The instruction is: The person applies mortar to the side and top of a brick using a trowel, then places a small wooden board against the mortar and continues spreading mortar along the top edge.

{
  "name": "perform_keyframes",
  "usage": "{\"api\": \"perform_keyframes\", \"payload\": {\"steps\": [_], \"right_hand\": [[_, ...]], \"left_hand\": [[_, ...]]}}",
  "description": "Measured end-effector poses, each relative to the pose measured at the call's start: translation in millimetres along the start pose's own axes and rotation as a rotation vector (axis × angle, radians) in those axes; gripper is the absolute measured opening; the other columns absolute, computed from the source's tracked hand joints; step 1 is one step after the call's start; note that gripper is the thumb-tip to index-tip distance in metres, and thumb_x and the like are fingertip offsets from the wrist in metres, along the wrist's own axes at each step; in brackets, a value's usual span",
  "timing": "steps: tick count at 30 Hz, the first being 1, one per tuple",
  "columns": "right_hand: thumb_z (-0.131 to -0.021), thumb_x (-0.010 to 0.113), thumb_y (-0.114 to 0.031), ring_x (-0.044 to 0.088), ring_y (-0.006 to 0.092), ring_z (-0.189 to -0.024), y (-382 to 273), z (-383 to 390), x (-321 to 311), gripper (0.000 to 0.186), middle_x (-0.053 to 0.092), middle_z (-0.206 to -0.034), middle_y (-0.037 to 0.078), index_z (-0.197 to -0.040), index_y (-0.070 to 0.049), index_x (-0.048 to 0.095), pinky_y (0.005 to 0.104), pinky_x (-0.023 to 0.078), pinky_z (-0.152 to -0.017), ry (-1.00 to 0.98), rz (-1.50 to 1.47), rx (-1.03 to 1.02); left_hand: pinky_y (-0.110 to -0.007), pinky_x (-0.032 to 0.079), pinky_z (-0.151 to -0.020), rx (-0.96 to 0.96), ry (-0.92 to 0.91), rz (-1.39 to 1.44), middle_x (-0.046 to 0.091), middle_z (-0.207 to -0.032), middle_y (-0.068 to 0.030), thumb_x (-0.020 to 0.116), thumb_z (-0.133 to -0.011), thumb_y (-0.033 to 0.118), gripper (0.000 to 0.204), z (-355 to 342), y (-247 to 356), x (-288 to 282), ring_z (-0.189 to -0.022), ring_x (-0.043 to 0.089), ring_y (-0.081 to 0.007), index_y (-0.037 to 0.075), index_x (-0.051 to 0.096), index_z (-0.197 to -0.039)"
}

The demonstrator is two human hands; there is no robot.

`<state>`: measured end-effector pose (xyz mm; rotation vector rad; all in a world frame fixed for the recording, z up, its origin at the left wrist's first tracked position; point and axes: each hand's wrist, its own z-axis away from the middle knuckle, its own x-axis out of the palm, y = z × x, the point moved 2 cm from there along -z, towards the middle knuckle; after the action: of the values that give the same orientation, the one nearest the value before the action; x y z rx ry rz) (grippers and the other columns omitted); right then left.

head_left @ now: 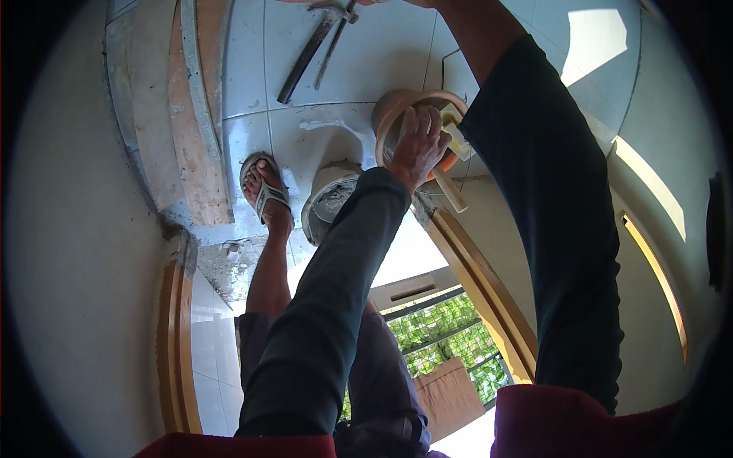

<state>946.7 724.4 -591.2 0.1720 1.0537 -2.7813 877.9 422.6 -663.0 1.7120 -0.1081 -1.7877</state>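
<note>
My left hand reaches over the mouth of a round tan bucket, its fingers a little apart and bent down inside. What lies beneath its palm is hidden. Close by, a pale wooden handle sticks out over the near rim, beside an orange edge. A yellowish-white block or small container sits at the bucket's right side. My right arm stretches to the top edge, where the picture cuts off most of my right hand. Left of it, a hammer with a dark handle lies beside a thin metal rod.
A second bucket, holding grey wet-looking material, stands between my sandalled foot and the tan bucket. Long worn boards lie at the left on bluish tiles. Wooden door frame posts flank the opening, with rubble near the left one.
</note>
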Motion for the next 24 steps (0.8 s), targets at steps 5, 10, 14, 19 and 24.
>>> {"api": "perform_keyframes", "payload": {"steps": [5, 10, 14, 19, 24], "right_hand": [[-0.09, 0.061, -0.005, 0.062, 0.0251, -0.057, 9, 10, -7, 0.012, 0.061, -0.071, 0.014, -0.088, 0.006, 0.06, 0.0398, 0.05, -0.047, -0.038, 0.019, -0.02], [-0.09, 0.06, -0.006, 0.062, 0.0241, -0.06, 16, 10, -8, 0.016, 0.063, -0.078, 0.015, -0.1, 0.006, 0.06, 0.0387, 0.05, -0.048, 0.038, 0.005, -0.024], [-0.09, 0.06, -0.006, 0.062, 0.0229, -0.06, 11, 12, -2, 0.016, 0.063, -0.079, 0.015, -0.1, 0.007, 0.06, 0.0376, 0.051, -0.048, 0.035, 0.018, -0.006], [-0.09, 0.062, -0.006, 0.063, 0.0222, -0.061, 12, 12, -4, 0.019, 0.063, -0.078, 0.014, -0.1, 0.009, 0.061, 0.0372, 0.051, -0.049, 0.034, 0.03, -0.04], [-0.09, 0.064, -0.008, 0.064, 0.0226, -0.063, 16, 8, -4, 0.017, 0.064, -0.077, 0.014, -0.095, 0.008, 0.064, 0.038, 0.05, -0.05, 0.044, 0.098, -0.083]], "left_hand": [[-0.063, 0.026, -0.117, 0.037, 0.108, -0.247, 0.043, -0.145, -0.0184, 0.06, -0.096, 0.038, 0.047, 6, -1, 34, -0.138, 0.039, -0.0385, 0.018, 0.051, -0.138], [-0.062, 0.023, -0.119, 0.049, 0.049, -0.358, 0.036, -0.149, -0.0148, 0.061, -0.096, 0.037, 0.053, 6, 2, 41, -0.143, 0.032, -0.0357, 0.021, 0.045, -0.143], [-0.06, 0.021, -0.121, 0.049, -0.075, -0.376, 0.031, -0.151, -0.0121, 0.062, -0.096, 0.034, 0.054, 11, -6, 51, -0.145, 0.029, -0.0353, 0.024, 0.041, -0.144], [-0.06, 0.013, -0.125, -0.027, -0.2, -0.426, 0.023, -0.166, -0.0063, 0.055, -0.099, 0.042, 0.05, 9, 0, 47, -0.154, 0.018, -0.0367, 0.037, 0.05, -0.149], [-0.055, 0.023, -0.123, -0.068, -0.091, -0.328, 0.025, -0.16, -0.0113, 0.065, -0.092, 0.034, 0.052, 11, -2, 46, -0.151, 0.022, -0.0351, 0.028, 0.047, -0.141]]}}
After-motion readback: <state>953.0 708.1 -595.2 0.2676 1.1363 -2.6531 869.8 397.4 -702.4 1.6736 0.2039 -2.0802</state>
